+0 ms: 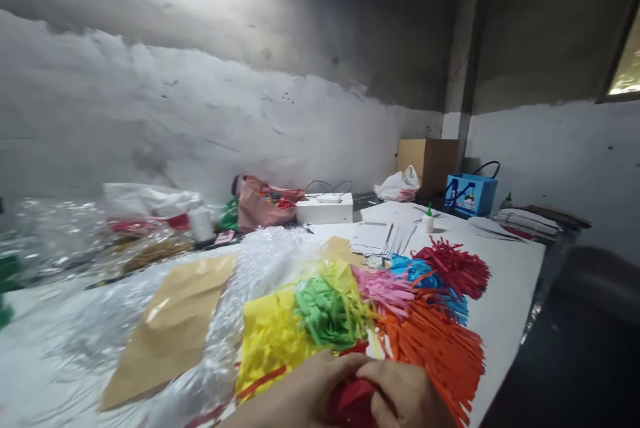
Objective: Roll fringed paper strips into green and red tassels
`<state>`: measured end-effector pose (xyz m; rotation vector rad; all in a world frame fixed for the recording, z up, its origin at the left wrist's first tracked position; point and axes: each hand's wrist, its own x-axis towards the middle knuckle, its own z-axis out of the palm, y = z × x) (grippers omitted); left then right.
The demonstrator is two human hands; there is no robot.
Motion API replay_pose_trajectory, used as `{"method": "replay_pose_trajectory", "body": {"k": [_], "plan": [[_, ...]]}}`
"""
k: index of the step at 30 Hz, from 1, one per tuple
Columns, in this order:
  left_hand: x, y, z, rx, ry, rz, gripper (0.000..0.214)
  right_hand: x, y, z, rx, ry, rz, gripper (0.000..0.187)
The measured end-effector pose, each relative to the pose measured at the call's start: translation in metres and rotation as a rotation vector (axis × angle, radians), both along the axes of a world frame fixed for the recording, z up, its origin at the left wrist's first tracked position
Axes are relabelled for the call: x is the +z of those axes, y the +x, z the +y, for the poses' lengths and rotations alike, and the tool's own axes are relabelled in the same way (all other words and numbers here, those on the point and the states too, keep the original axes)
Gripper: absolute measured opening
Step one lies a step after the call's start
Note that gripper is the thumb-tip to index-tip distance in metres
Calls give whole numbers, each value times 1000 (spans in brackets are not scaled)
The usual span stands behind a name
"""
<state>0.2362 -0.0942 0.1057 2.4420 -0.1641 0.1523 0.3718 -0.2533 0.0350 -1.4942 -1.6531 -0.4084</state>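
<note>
Low in the head view, my left hand point(305, 391) and my right hand point(413, 391) meet over a piece of red paper point(353, 403). Fingers of both hands are closed round it, and its lower part runs out of the picture. Just beyond my hands lie bundles of fringed paper: yellow point(273, 335), green point(327, 311), pink point(385, 289) and orange point(435, 348). Farther back are a blue fringed bundle point(415, 269) and a dark red one point(457, 265). A thin red strip lies across the yellow paper.
A brown paper envelope point(175, 321) and clear plastic wrap point(250, 268) lie left. Behind are white paper sheets point(373, 238), a glue bottle with green tip point(429, 220), a white box point(325, 209), a pink bag point(265, 205) and a blue bag point(473, 193). The table edge runs along the right.
</note>
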Motion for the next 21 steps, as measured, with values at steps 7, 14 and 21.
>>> {"method": "replay_pose_trajectory", "body": {"k": [7,14,21], "plan": [[-34,-96,23,511,42,-266,19,53,-69,29,30,-10,-81,36],[-58,-185,34,809,-20,-427,16,30,-135,94,67,-75,-123,42],[-81,-213,58,755,-261,-445,21,52,-176,107,314,171,-218,34]]}}
